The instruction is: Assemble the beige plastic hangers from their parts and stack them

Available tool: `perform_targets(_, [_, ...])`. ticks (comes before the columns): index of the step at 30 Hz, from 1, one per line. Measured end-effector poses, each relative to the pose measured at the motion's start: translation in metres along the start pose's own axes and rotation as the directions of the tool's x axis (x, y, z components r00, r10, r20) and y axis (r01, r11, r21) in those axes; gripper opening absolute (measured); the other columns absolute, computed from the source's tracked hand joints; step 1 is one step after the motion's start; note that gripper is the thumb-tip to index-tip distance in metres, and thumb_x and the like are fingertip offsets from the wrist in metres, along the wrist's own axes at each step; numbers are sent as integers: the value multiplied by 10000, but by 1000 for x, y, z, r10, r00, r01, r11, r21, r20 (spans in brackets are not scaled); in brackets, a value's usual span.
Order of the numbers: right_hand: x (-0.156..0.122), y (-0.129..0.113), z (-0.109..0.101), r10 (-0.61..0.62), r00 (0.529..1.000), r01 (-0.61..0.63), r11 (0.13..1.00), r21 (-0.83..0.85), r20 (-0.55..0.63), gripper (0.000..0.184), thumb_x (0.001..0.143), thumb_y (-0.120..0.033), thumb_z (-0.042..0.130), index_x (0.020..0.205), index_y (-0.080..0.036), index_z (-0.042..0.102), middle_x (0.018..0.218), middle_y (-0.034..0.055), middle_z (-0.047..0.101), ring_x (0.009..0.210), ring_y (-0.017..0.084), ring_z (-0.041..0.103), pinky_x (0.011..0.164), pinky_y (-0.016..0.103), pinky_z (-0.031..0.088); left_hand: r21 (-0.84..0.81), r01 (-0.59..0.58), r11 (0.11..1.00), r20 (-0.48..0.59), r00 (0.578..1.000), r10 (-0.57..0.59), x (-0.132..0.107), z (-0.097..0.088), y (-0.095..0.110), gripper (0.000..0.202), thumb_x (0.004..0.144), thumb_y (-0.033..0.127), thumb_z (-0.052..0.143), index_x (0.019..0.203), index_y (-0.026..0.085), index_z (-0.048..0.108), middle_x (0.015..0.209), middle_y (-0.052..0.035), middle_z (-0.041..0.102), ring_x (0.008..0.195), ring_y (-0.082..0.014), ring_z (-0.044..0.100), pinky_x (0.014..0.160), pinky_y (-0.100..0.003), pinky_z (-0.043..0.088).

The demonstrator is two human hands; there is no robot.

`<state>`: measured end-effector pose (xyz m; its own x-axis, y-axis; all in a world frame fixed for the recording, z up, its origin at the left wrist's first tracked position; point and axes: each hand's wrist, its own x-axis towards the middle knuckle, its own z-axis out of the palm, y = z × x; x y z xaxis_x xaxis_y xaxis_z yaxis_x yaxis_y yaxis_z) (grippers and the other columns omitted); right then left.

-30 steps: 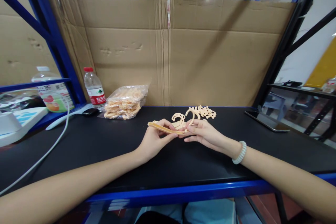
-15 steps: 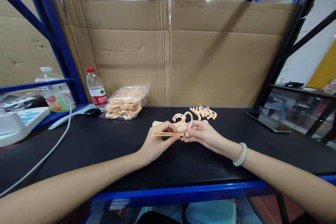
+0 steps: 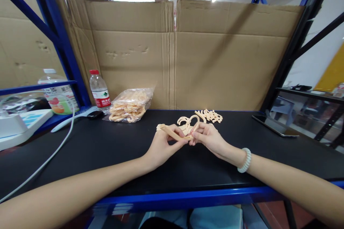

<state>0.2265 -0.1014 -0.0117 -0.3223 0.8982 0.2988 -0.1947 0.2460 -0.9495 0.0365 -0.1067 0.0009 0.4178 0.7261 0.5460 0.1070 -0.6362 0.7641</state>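
Observation:
Above the middle of the black table, my left hand [image 3: 163, 145] is closed on a flat, pale wood-coloured piece [image 3: 172, 134], pinched between thumb and fingers. My right hand [image 3: 208, 137] pinches a pale curved piece [image 3: 195, 120] that arches upward like a hook. Where the two pieces meet at the fingertips they touch; whether they are joined I cannot tell. Just behind my hands lie more pale pieces, one of them curved and rib-like [image 3: 182, 118], partly hidden by my fingers. Farther back sits a small heap of knobbly pale pieces [image 3: 212, 116].
A clear plastic bag of similar pieces [image 3: 130, 105] lies at the back left, beside a red-capped water bottle [image 3: 99, 89]. A phone [image 3: 274, 126] rests on the right. A white cable [image 3: 63, 139] crosses the left side. Cardboard panels [image 3: 228, 57] stand behind the table [image 3: 215, 175].
The flat piece in my left hand has tilted, so more of its broad side shows and its left end sits higher. Both hands stay close together.

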Motion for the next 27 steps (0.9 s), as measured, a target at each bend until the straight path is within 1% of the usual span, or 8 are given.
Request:
perform_targets(2, [-1,-2,1,7,1000,-7,1000,11,-1,277,717,-339,752,780,-151,559,668,12,653,591,118,638,589,245,525,-51,49,997,-5,999,-49,0,1,0,183,768,320,677,785,161,589,793,-9,618,773,-153,632,727,-265,523])
perform_targets(5, [-2,-4,2,19,1000,-19,1000,17,-3,280,713,-354,752,776,-160,560,754,32,668,650,132,642,616,264,528,-143,129,981,-45,990,-136,2,0,-3,227,734,322,705,787,152,564,756,-3,604,734,-155,635,698,-271,524])
perform_targets(8, [-2,-5,2,-9,1000,9,1000,-19,-13,258,710,-357,750,767,-163,590,825,37,654,675,119,598,594,245,500,-234,198,952,-75,972,-221,5,-1,-6,275,709,314,725,837,148,548,779,-16,633,774,-169,646,729,-288,523])
perform_targets(12, [0,-3,0,-54,998,51,995,-82,-34,237,740,-367,720,749,-156,612,724,7,589,566,82,495,532,227,427,-293,243,925,-91,956,-280,6,-1,-6,315,704,322,733,880,147,539,814,-30,660,816,-182,653,747,-303,527])
perform_targets(19, [-2,-6,4,-74,997,68,985,-156,-33,257,741,-380,714,732,-158,584,602,-20,558,515,92,501,538,252,427,-323,253,912,-124,944,-306,6,-2,-6,331,667,306,767,850,140,547,756,-14,654,755,-165,650,711,-291,541])
perform_targets(23, [-2,-7,5,-42,998,37,993,-115,-43,267,726,-387,722,709,-162,579,585,-16,563,521,102,511,525,253,448,-309,286,907,-85,942,-325,6,-1,-5,320,693,318,748,879,137,559,797,-34,666,765,-168,655,685,-280,541])
perform_targets(25, [-2,-6,6,-34,999,29,993,-113,-35,261,721,-379,727,721,-158,589,593,-8,574,533,103,517,516,247,453,-314,322,893,-43,935,-353,6,2,-4,339,685,308,757,903,141,558,838,-51,681,804,-185,665,667,-277,543])
perform_targets(27, [-2,-4,7,-32,999,30,994,-107,-19,252,715,-365,734,761,-157,598,619,-2,591,550,104,531,511,239,454,-326,352,877,10,929,-369,6,3,-3,349,669,283,773,908,144,560,822,-49,692,792,-185,672,674,-284,547])
